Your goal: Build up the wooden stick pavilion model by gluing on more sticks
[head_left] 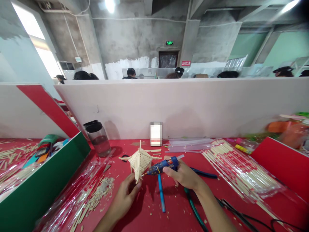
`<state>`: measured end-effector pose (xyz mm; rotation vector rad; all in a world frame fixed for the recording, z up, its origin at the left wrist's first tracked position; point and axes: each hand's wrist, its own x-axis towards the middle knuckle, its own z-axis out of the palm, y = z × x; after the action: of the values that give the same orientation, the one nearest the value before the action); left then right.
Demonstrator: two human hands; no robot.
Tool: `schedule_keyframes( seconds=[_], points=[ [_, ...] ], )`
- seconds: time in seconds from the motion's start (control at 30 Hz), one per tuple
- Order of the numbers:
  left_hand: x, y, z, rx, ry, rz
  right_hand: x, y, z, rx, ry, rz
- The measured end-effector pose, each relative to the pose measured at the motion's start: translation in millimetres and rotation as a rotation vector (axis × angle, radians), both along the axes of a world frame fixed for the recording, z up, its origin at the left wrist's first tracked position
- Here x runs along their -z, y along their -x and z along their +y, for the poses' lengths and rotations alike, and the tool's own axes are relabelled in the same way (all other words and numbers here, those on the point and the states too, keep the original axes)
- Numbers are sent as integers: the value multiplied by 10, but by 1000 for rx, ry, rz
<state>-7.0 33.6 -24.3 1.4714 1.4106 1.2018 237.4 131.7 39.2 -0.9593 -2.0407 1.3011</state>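
Observation:
My left hand (127,190) grips a small pavilion-like model of pale wooden sticks (140,160) by its lower near corner. The model has a peaked roof with a stick rising from its top and sticks jutting from its corners. Wrapped in my right hand (184,174) is a blue hot glue gun (165,165), its nozzle pointing left at the model's near corner; whether the tip touches is hard to tell. A clear glue stick pokes out of the gun's back. Below the gun lies a blue pen-like stick (161,195). Green-handled pliers (193,206) lie partly under my right forearm.
A drink bottle (99,140) stands at the back left, beside a green divider (50,183). Wood scraps (103,188) and plastic wrap lie left. Bagged wooden sticks (238,164) and a dark cable (251,217) are right. A white partition (193,109) closes off the back; people sit beyond.

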Motion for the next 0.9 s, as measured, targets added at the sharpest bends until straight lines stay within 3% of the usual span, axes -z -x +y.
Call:
schedule_keyframes(
  seconds=[0.73, 0.9],
  points=[
    [-14, -3, -4, -3, -5, -14, -245, 13, -62, -31, -142, -85],
    [-51, -9, -7, -2, -10, -8, -271, -4, -77, -63, -95, -73]
  ],
)
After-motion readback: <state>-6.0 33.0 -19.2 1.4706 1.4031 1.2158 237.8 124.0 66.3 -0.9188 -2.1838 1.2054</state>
